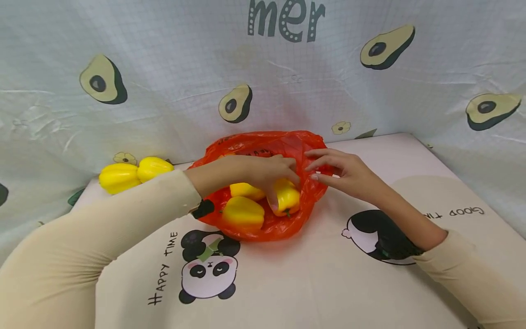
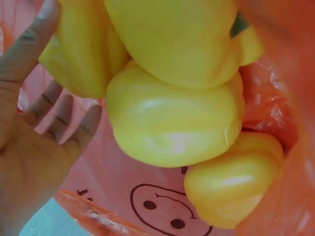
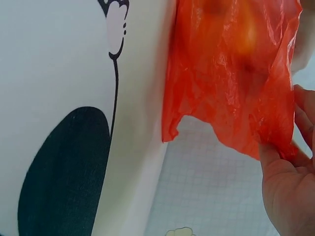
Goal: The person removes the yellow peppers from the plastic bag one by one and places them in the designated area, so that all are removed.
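Note:
A red plastic bag [image 1: 263, 233] lies on the table with its mouth spread, holding several yellow bell peppers [image 1: 243, 215]. Reaching inside, my left hand [image 1: 267, 171] has its thumb and fingers around the pepper at the bag's right side [image 1: 289, 201]. The left wrist view shows the thumb against that pepper [image 2: 86, 54], other fingers curved below it, and more peppers [image 2: 172, 118] beside it. At the bag's right rim, my right hand [image 1: 343, 172] pinches the plastic between thumb and fingers; the right wrist view shows the thumb on the bag's edge [image 3: 275, 132].
Two more yellow bell peppers [image 1: 119, 178] lie outside the bag at the table's back left. A panda-printed cover lies on the table [image 1: 312, 283]. Behind it hangs a pale curtain [image 1: 172, 68] printed with avocados.

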A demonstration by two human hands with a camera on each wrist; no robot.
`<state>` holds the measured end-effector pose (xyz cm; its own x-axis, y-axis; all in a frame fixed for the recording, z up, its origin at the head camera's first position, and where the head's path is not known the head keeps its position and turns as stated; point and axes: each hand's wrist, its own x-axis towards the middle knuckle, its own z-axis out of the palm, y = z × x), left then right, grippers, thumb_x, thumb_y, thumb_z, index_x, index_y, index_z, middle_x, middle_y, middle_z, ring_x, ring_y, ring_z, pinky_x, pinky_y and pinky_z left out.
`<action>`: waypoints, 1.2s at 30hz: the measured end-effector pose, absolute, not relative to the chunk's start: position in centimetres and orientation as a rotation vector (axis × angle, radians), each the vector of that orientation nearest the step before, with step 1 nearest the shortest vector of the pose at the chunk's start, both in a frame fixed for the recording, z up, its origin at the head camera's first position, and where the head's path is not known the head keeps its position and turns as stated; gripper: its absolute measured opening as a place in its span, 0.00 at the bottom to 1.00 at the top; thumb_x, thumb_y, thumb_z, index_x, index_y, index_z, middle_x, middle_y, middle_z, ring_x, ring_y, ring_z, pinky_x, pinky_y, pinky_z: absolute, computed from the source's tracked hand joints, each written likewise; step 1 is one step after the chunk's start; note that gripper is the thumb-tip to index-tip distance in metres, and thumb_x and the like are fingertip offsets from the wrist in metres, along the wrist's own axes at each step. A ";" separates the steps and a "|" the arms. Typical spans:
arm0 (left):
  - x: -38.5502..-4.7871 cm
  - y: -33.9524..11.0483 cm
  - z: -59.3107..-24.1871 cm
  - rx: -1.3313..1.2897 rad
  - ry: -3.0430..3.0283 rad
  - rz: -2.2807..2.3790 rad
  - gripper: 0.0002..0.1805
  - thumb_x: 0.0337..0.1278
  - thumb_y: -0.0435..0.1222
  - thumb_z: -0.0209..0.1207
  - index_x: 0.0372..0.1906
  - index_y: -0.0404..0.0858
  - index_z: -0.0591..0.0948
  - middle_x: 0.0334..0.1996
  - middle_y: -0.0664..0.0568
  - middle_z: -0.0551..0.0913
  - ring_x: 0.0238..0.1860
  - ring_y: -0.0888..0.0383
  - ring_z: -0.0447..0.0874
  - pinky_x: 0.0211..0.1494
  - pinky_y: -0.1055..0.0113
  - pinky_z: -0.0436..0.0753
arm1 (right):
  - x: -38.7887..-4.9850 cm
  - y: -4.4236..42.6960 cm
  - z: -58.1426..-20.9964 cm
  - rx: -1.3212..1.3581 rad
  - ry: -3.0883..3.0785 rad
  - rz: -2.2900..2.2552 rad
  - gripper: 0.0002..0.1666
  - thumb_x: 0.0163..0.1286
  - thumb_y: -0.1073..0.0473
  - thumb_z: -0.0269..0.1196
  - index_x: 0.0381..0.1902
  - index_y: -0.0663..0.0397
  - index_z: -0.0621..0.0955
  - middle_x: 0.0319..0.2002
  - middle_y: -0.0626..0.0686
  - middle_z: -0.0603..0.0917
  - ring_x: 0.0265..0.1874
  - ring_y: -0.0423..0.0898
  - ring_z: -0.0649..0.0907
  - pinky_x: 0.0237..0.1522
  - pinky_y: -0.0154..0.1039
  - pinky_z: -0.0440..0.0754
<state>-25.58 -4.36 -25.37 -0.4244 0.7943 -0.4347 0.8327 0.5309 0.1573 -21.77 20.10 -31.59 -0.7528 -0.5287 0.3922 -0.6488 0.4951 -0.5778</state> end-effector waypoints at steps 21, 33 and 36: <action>-26.0 -5.7 -26.9 1.347 2.224 -0.002 0.33 0.46 0.55 0.75 0.62 0.64 0.80 0.56 0.54 0.69 0.58 0.52 0.63 0.56 0.58 0.70 | -21.4 20.6 -32.0 0.997 -2.587 1.119 0.14 0.69 0.61 0.69 0.52 0.47 0.87 0.66 0.51 0.78 0.71 0.54 0.70 0.56 0.48 0.83; -25.8 -8.0 -25.2 1.388 2.347 0.290 0.30 0.54 0.44 0.74 0.64 0.54 0.81 0.62 0.58 0.77 0.65 0.56 0.68 0.66 0.53 0.74 | -21.2 20.8 -32.1 1.013 -2.572 1.103 0.14 0.69 0.60 0.68 0.53 0.46 0.87 0.66 0.50 0.78 0.70 0.54 0.71 0.55 0.42 0.84; -25.4 -8.8 -24.7 1.388 2.397 0.360 0.30 0.53 0.42 0.75 0.63 0.54 0.82 0.62 0.53 0.75 0.64 0.53 0.69 0.64 0.54 0.76 | -21.2 20.8 -32.0 1.012 -2.579 1.107 0.15 0.70 0.60 0.68 0.53 0.46 0.87 0.67 0.51 0.78 0.71 0.53 0.70 0.55 0.36 0.83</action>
